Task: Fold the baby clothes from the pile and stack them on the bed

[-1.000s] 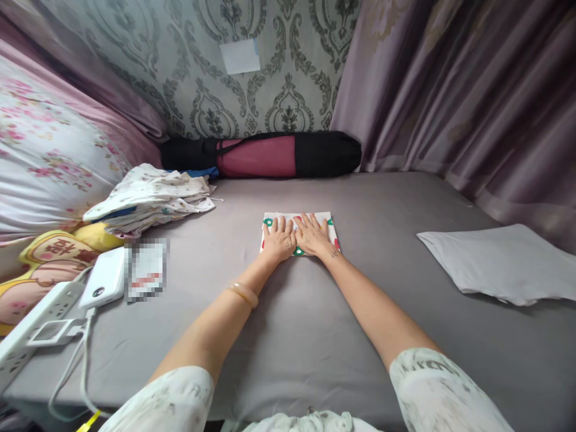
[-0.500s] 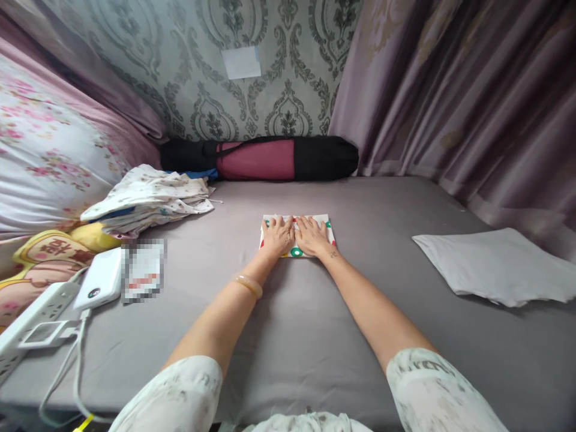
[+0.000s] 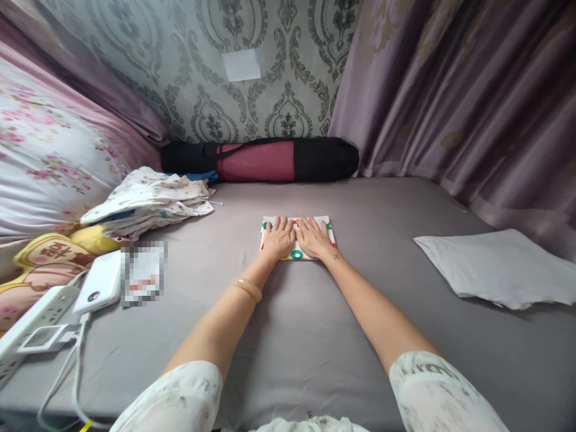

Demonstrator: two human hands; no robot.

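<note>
A small flat white rectangle with red, green and yellow shapes lies on the grey sheet in front of me. It looks like folded cloth, though its exact kind is hard to make out. My left hand rests flat on its left half, fingers pointing away from me and slightly apart. On the right half lies my right hand, palm down with its fingers stretched out. The hands are side by side near the middle, covering much of the pattern. A pale bangle circles my left wrist.
At left are a heap of clothes, a white power bank, a power strip with cables and a blurred-out packet. Pale folded cloth lies at right. Along the wall stretches a long black and maroon bag.
My fingers lie a little straighter and flatter on the patterned piece. Both hands stay in nearly the same place, and the view has tilted very slightly.
</note>
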